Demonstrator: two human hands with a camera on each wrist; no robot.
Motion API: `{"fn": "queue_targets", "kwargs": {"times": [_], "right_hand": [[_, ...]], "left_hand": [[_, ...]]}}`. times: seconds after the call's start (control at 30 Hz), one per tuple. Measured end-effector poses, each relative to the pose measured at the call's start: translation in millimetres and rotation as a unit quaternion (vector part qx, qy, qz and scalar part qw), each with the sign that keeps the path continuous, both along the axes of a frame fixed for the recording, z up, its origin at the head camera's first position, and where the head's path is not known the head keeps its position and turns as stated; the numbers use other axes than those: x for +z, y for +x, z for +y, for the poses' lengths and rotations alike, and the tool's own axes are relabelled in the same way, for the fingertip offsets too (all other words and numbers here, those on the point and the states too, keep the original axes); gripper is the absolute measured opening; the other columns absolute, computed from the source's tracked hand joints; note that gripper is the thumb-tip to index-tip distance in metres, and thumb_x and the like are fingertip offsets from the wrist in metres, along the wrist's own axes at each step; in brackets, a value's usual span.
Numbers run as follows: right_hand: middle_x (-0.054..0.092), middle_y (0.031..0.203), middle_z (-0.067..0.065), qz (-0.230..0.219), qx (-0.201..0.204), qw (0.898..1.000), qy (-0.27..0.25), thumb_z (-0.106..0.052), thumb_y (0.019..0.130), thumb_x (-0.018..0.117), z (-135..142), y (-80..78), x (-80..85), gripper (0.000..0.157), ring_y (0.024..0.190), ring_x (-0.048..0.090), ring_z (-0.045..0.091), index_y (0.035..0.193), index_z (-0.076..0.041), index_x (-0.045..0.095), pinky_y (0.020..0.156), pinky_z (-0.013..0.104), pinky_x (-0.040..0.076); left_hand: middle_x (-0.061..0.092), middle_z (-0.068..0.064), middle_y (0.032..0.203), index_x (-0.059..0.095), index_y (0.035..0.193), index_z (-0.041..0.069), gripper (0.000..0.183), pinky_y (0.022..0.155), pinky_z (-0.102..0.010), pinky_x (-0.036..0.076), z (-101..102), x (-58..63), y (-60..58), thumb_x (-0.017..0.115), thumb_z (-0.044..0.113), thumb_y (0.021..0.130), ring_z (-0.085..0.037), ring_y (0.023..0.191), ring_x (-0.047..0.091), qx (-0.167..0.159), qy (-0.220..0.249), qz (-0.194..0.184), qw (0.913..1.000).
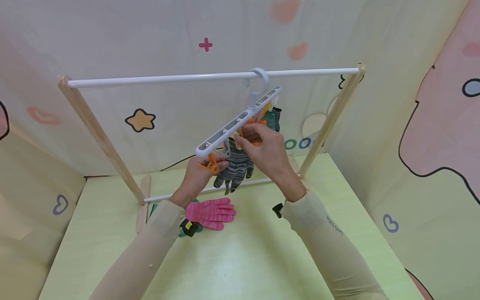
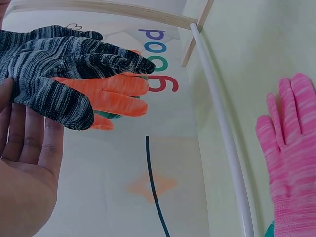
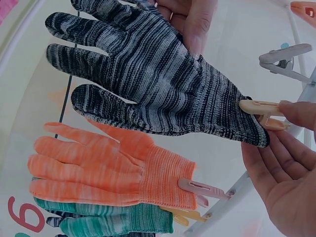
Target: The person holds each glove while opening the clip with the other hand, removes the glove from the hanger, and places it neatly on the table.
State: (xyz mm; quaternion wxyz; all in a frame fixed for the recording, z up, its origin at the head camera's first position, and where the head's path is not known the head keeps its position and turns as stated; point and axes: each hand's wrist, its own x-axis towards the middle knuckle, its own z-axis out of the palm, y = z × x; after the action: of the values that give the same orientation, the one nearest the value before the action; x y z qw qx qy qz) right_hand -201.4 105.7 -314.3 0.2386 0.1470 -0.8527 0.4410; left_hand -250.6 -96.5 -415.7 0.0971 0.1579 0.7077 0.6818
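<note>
A black-and-grey striped glove (image 3: 133,74) hangs fingers-down below a white clip hanger (image 1: 226,130). My right hand (image 1: 271,152) pinches a beige clothespin (image 3: 261,107), whose jaws sit over the glove's cuff. On the other side, my left hand (image 1: 196,174) holds the glove, thumb on its near face and fingers behind it. An orange clip (image 1: 211,163) hangs from the hanger's near end, beside the left hand. Farther along the hanger, an orange glove (image 3: 98,168) hangs from a pink clothespin (image 3: 202,188), with a green glove (image 3: 98,219) behind it.
The hanger hooks over a white rod (image 1: 161,78) between wooden posts (image 1: 103,135). A pink glove (image 1: 211,212) lies on the pale table (image 1: 232,262), over something green. A lower white bar (image 1: 258,181) crosses behind. A grey clip (image 3: 284,59) hangs unused on the hanger.
</note>
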Motion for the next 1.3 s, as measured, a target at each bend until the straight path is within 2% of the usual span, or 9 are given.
{"fn": "queue_targets", "kwargs": {"times": [0.3,0.63,0.87,1.07,1.3], "right_hand": [[0.078,0.104,0.014,0.016,0.000,1.000,-0.012,-0.005,0.095,0.080,0.4,-1.2,0.6,0.022,0.090,0.076,0.025,0.114,0.004,0.074,0.085,0.037,0.062],[0.078,0.104,0.013,0.011,0.001,1.000,-0.024,-0.006,0.096,0.080,0.6,-0.8,-0.2,0.022,0.090,0.076,0.023,0.114,0.004,0.074,0.085,0.036,0.062],[0.077,0.105,0.013,0.009,0.003,1.000,-0.023,-0.006,0.095,0.081,0.6,0.2,0.7,0.024,0.091,0.075,0.023,0.116,0.004,0.074,0.086,0.036,0.062],[0.077,0.105,0.012,0.003,0.007,1.000,-0.023,-0.007,0.095,0.082,0.4,0.3,1.9,0.026,0.091,0.075,0.022,0.116,0.004,0.073,0.086,0.036,0.062],[0.077,0.105,0.013,-0.003,0.003,1.000,-0.007,-0.009,0.094,0.083,0.5,0.8,4.5,0.029,0.093,0.076,0.024,0.117,0.004,0.073,0.088,0.038,0.062]], "left_hand": [[0.077,-0.010,0.115,0.080,0.115,0.001,0.028,0.099,-0.045,0.054,-0.7,-5.0,0.8,0.081,0.022,0.098,-0.027,0.109,0.065,0.009,-0.021,0.013,0.9996],[0.076,-0.010,0.116,0.079,0.117,0.002,0.028,0.098,-0.044,0.055,-3.8,-8.0,3.3,0.080,0.023,0.098,-0.026,0.108,0.064,0.011,-0.025,0.001,0.9996],[0.077,-0.009,0.113,0.078,0.120,0.001,0.029,0.093,-0.036,0.057,-9.3,-17.2,6.0,0.080,0.021,0.099,-0.022,0.104,0.067,0.034,-0.020,-0.036,0.9986],[0.076,-0.004,0.103,0.079,0.113,0.002,0.028,0.081,-0.027,0.056,-18.6,-24.7,10.8,0.080,0.026,0.099,-0.018,0.095,0.066,0.056,-0.013,-0.040,0.9975],[0.075,-0.001,0.109,0.078,0.120,0.004,0.034,0.083,-0.024,0.057,-27.8,-29.8,17.6,0.079,0.030,0.099,-0.017,0.099,0.066,0.070,0.017,-0.068,0.9951]]}}
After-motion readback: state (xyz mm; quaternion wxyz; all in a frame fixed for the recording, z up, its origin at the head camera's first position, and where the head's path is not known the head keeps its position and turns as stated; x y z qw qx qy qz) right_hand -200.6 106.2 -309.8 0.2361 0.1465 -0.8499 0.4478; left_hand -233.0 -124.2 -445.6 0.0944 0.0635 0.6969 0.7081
